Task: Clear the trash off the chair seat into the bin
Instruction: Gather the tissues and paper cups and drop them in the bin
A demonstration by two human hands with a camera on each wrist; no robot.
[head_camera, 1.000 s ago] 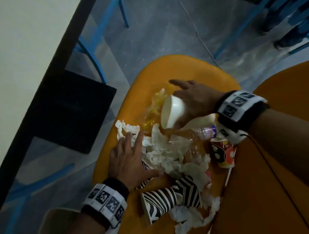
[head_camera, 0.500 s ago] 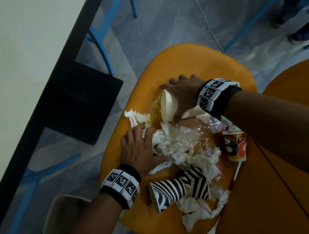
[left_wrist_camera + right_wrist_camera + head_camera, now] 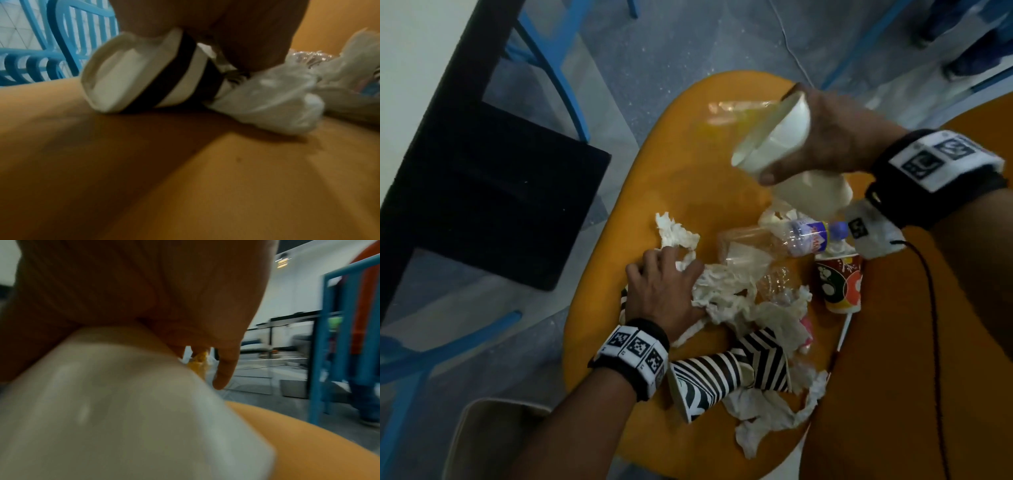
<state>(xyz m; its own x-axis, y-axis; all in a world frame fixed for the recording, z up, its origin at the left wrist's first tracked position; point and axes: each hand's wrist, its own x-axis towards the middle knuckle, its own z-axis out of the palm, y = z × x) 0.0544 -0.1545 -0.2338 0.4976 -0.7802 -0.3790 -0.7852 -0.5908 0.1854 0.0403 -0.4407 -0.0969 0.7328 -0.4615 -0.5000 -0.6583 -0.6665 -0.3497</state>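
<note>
Trash covers the orange chair seat [image 3: 681,178]. My right hand [image 3: 780,133] grips a white paper cup [image 3: 767,144] and holds it tilted above the far part of the seat; the same cup [image 3: 123,402] fills the right wrist view under my palm. My left hand [image 3: 664,291] lies on the pile, fingers curled into crumpled tissues [image 3: 722,287]. A striped cup [image 3: 144,78] lies on its side under that palm. A plastic bottle [image 3: 791,240], a red patterned cup [image 3: 839,284] and two more striped cups [image 3: 709,383] lie on the seat. The beige bin [image 3: 482,438] stands at lower left.
A clear yellowish wrapper [image 3: 736,109] lies at the seat's far end. More tissue [image 3: 774,411] hangs near the front edge. A black table leg and base [image 3: 482,192] and blue chair frames [image 3: 558,75] stand to the left. A second orange seat [image 3: 928,377] is on the right.
My right hand has lifted the white cup up and away from the pile. My left hand's fingers have curled tighter into the tissues.
</note>
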